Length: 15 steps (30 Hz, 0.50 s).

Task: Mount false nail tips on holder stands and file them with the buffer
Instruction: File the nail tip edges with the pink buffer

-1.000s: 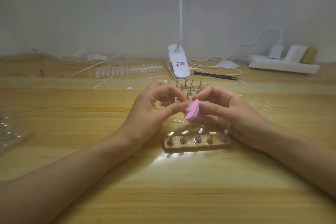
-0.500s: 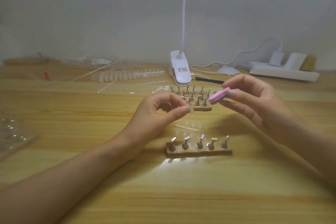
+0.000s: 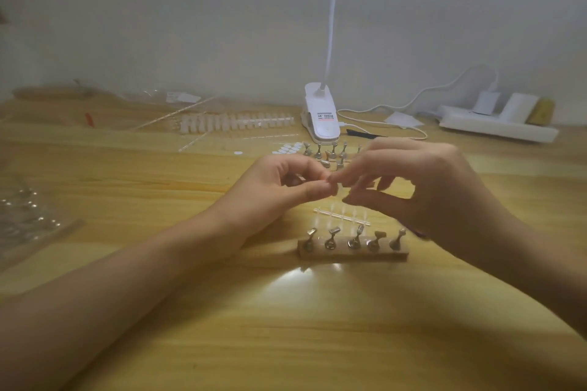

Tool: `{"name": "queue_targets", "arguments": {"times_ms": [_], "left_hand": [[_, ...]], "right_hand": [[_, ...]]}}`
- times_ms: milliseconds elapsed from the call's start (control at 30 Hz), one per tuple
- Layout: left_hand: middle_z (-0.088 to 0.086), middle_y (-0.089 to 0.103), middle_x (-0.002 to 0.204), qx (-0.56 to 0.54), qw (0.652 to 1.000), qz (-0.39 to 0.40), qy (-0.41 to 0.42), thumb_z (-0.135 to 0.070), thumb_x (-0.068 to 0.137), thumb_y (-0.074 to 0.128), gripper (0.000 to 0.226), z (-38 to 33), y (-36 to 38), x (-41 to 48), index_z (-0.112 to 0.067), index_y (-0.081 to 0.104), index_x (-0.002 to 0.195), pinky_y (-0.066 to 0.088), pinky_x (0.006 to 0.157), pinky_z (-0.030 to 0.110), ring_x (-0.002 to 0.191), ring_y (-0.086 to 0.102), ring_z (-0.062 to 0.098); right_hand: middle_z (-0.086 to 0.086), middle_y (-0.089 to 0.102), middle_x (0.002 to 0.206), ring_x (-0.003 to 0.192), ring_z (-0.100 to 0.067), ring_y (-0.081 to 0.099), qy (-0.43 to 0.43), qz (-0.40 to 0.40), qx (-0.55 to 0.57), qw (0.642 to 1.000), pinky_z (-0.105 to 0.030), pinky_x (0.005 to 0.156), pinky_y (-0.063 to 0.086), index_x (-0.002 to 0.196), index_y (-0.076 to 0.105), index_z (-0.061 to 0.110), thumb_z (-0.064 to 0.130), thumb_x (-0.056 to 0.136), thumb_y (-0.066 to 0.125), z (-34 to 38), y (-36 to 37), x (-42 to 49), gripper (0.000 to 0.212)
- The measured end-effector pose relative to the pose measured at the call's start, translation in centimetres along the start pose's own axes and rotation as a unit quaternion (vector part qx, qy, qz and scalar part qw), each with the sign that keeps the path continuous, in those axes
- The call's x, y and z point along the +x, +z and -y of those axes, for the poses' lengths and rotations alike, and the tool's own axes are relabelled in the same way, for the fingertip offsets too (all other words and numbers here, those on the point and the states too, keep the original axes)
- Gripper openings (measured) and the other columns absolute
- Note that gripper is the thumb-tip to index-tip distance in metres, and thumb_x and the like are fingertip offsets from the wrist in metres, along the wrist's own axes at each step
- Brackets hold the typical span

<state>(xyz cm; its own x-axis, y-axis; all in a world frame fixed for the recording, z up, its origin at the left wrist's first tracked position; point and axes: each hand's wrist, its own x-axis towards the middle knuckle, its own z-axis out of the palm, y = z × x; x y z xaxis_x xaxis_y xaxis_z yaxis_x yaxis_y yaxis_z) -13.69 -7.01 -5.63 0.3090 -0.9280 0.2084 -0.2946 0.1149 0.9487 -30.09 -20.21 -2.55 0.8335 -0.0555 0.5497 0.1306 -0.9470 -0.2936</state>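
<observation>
Head view: my left hand (image 3: 286,187) is curled, with thumb and forefinger pinching a clear nail tip (image 3: 340,193) above the table (image 3: 222,311). My right hand (image 3: 422,190) meets it fingertip to fingertip with its fingers bent. I cannot tell whether it grips the tip. The holder stand (image 3: 352,253), a wooden bar with five metal pegs, lies on the table just nearer to me than both hands. A clear strip of tips (image 3: 341,216) lies just behind the stand.

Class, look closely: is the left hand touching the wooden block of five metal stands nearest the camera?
Apart. The head view shows the left hand up and to the left of the block, with bare table visible between them.
</observation>
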Motion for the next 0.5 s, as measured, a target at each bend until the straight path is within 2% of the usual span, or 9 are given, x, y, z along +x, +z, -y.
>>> {"name": "queue_targets", "arguments": {"times_ms": [67, 133, 200, 267, 333, 400, 467, 500], "left_hand": [[-0.01, 0.066, 0.07, -0.007, 1.0, 0.015, -0.005, -0.027, 0.082, 0.071, 0.012, -0.3, -0.2, -0.2, -0.016, 0.071, 0.083, 0.041, 0.058, 0.004, 0.061, 0.055, -0.004], [-0.009, 0.056, 0.064, -0.009, 1.0, 0.021, -0.022, -0.034, 0.079, 0.07, 0.011, -0.6, -0.5, -0.2, -0.023, 0.07, 0.077, 0.033, 0.048, 0.005, 0.048, 0.042, -0.003], [-0.01, 0.051, 0.063, 0.005, 0.999, 0.029, -0.033, -0.041, 0.075, 0.069, 0.014, -1.0, -0.9, -0.1, -0.027, 0.07, 0.074, 0.028, 0.046, 0.011, 0.047, 0.034, 0.0], [-0.02, 0.053, 0.06, 0.021, 0.998, 0.041, -0.04, -0.041, 0.076, 0.068, 0.012, -1.5, -1.4, 0.1, -0.029, 0.07, 0.073, 0.028, 0.047, 0.011, 0.048, 0.036, -0.001], [-0.022, 0.057, 0.065, 0.035, 0.997, 0.06, -0.044, -0.042, 0.078, 0.069, 0.011, -2.2, -2.0, 0.0, -0.032, 0.07, 0.074, 0.032, 0.05, 0.012, 0.054, 0.043, -0.004], [-0.024, 0.066, 0.081, 0.074, 0.99, 0.114, -0.028, -0.041, 0.079, 0.074, 0.012, -2.6, -3.0, -0.3, -0.035, 0.068, 0.087, 0.042, 0.055, 0.012, 0.068, 0.056, -0.008], [-0.023, 0.068, 0.109, 0.153, 0.971, 0.18, -0.028, -0.036, 0.074, 0.081, 0.04, -2.5, -3.7, -0.7, -0.039, 0.059, 0.108, 0.048, 0.07, 0.012, 0.098, 0.062, -0.005], [-0.02, 0.067, 0.116, 0.165, 0.966, 0.198, -0.033, -0.028, 0.073, 0.083, 0.053, -2.3, -3.6, -0.9, -0.038, 0.054, 0.117, 0.048, 0.074, 0.012, 0.106, 0.061, -0.001]], "right_hand": [[0.008, 0.069, 0.082, 0.074, 0.003, 0.064, 0.01, -0.026, -0.003, 1.0, -0.013, 0.066, 0.051, 0.093, 0.078, 0.017, 0.019, 0.08, 0.08, 0.3, 0.2, 0.1, 0.014], [0.007, 0.07, 0.082, 0.077, -0.002, 0.067, 0.02, -0.026, -0.004, 0.999, -0.019, 0.063, 0.054, 0.093, 0.077, 0.016, 0.018, 0.076, 0.083, 0.6, 0.3, 0.5, 0.018], [0.007, 0.071, 0.082, 0.079, -0.006, 0.067, 0.027, -0.03, -0.009, 0.999, -0.022, 0.062, 0.054, 0.093, 0.078, 0.017, 0.017, 0.075, 0.085, 0.7, 0.2, 0.8, 0.02], [0.008, 0.07, 0.082, 0.081, -0.009, 0.066, 0.033, -0.041, -0.004, 0.999, -0.027, 0.062, 0.054, 0.093, 0.077, 0.018, 0.022, 0.076, 0.083, 1.0, 0.2, 1.2, 0.018], [0.006, 0.069, 0.086, 0.085, -0.013, 0.066, 0.042, -0.054, 0.015, 0.998, -0.032, 0.063, 0.055, 0.093, 0.077, 0.018, 0.032, 0.078, 0.078, 1.3, 0.1, 1.4, 0.02], [0.005, 0.07, 0.09, 0.089, -0.014, 0.067, 0.052, -0.068, 0.044, 0.995, -0.032, 0.067, 0.057, 0.093, 0.076, 0.018, 0.035, 0.079, 0.076, 1.5, 0.1, 1.3, 0.022], [0.011, 0.071, 0.091, 0.092, -0.009, 0.067, 0.059, -0.072, 0.059, 0.994, -0.025, 0.077, 0.055, 0.093, 0.076, 0.019, 0.036, 0.079, 0.077, 1.6, 0.1, 0.9, 0.021], [0.015, 0.071, 0.09, 0.092, -0.005, 0.067, 0.063, -0.066, 0.064, 0.994, -0.018, 0.08, 0.052, 0.092, 0.076, 0.019, 0.036, 0.079, 0.077, 1.6, 0.2, 0.5, 0.021]]}}
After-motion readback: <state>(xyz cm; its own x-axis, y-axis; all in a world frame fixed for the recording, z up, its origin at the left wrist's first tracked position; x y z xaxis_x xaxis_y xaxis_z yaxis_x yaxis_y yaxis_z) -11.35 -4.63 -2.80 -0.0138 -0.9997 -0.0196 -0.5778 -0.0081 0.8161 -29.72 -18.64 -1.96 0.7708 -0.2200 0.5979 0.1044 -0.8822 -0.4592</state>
